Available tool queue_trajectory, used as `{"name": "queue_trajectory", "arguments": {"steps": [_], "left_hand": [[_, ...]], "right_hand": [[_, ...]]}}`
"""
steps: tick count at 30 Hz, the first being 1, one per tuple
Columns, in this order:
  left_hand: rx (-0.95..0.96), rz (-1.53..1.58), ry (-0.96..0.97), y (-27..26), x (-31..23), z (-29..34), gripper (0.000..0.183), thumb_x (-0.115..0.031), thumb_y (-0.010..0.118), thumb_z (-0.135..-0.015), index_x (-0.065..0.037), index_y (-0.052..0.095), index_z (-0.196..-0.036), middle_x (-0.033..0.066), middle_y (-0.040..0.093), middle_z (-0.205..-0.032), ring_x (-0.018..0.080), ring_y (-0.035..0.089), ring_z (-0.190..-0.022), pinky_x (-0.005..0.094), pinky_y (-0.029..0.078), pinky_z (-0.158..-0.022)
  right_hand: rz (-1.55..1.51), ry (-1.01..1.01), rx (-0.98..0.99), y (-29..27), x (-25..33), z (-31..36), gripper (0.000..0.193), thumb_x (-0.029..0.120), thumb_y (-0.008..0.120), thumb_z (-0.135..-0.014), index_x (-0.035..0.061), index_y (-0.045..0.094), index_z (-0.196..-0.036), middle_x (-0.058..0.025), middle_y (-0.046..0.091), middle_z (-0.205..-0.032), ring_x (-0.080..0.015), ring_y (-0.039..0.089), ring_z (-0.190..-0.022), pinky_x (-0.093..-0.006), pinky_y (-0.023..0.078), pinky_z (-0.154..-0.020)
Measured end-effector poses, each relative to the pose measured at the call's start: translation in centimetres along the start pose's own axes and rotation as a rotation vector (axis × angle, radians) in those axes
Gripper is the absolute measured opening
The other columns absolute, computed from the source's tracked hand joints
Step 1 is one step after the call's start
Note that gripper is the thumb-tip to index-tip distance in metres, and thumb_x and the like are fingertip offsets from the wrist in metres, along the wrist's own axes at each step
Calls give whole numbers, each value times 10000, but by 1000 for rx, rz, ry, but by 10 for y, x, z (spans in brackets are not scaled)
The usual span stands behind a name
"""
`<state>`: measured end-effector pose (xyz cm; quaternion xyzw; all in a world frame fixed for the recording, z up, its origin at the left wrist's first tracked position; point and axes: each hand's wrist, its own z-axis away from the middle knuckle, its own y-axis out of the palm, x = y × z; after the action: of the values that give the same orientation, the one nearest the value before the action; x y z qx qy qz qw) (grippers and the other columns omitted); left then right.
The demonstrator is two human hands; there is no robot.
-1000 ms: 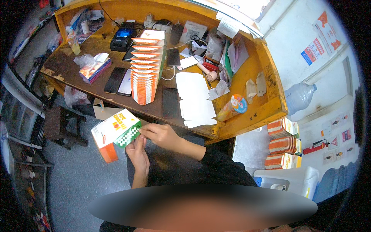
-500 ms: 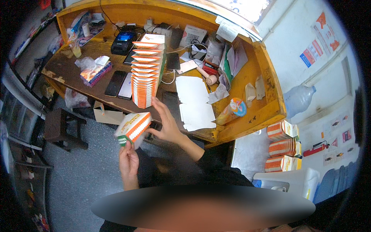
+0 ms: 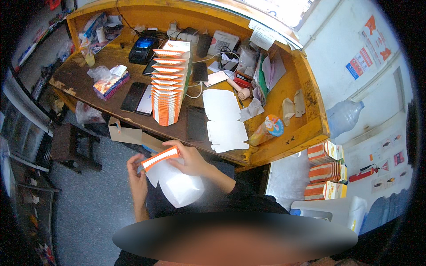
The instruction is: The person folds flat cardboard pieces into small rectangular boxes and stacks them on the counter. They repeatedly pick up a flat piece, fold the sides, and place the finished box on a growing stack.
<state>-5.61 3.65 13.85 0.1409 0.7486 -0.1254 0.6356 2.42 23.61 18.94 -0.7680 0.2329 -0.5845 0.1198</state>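
Note:
In front of my body I hold a paper food box (image 3: pixel 179 188) with its plain white inside facing up and an orange and white scalloped edge on its far side. My right hand (image 3: pixel 193 160) grips the box's right end, thumb on the white inside and fingers behind. At the other end, the fingers of my left hand (image 3: pixel 137 177) close on the left corner; its fingertips are slightly blurred. Just beyond, a tall stack of nested orange and white boxes (image 3: pixel 167 93) lies along the desk. A flat white card blank (image 3: pixel 226 119) lies right of that stack.
The wooden desk (image 3: pixel 71 86) holds several phones (image 3: pixel 132 96), a small black printer (image 3: pixel 143 49), a tissue pack (image 3: pixel 111 84) and an orange-capped container (image 3: pixel 268 128). More box stacks (image 3: pixel 326 170) stand at right, beside a white jerrycan (image 3: pixel 333 208). A dark stool (image 3: pixel 73 148) stands left.
The box has been turned from its printed outside to its white inside and brought closer to me. My left hand has shifted up to its left corner; my right hand has moved down with it.

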Motion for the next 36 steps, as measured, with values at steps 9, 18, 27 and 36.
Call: {"name": "queue_trajectory", "arguments": {"steps": [9, 18, 27, 36], "left_hand": [[168, 149, -33, 8, -23, 4, 280, -213, 615, -946, 17, 596, -1106, 53, 648, -995, 110, 592, -877, 248, 469, -760], [-107, 217, -14, 42, -17, 5, 197, -166, 606, -955, -22, 576, -823, -50, 538, -723, 20, 446, -631, 183, 343, -545], [80, 239, -5, 39, -12, -8, 153, -156, 610, -943, -12, 595, -892, -29, 567, -788, 38, 495, -710, 212, 408, -616], [328, 173, -127, 24, -8, -14, 278, -77, 639, -903, 25, 582, -1155, 14, 647, -906, 73, 581, -786, 239, 477, -705]], "right_hand": [[-612, 162, -31, 5, 0, 4, 400, 368, 496, -996, 51, 478, -1239, -50, 610, -969, -117, 586, -861, -298, 481, -751], [-262, 316, -204, 13, 12, 5, 227, 239, 659, -911, 20, 600, -894, -26, 576, -638, -49, 516, -593, -266, 427, -526], [-311, 381, -111, -6, -3, 2, 174, 117, 754, -812, 16, 625, -871, -20, 654, -736, -42, 579, -652, -224, 463, -558], [-271, 396, -93, -23, -5, 7, 245, 241, 742, -850, 3, 734, -908, -37, 699, -750, -36, 584, -653, -230, 473, -562]]}}
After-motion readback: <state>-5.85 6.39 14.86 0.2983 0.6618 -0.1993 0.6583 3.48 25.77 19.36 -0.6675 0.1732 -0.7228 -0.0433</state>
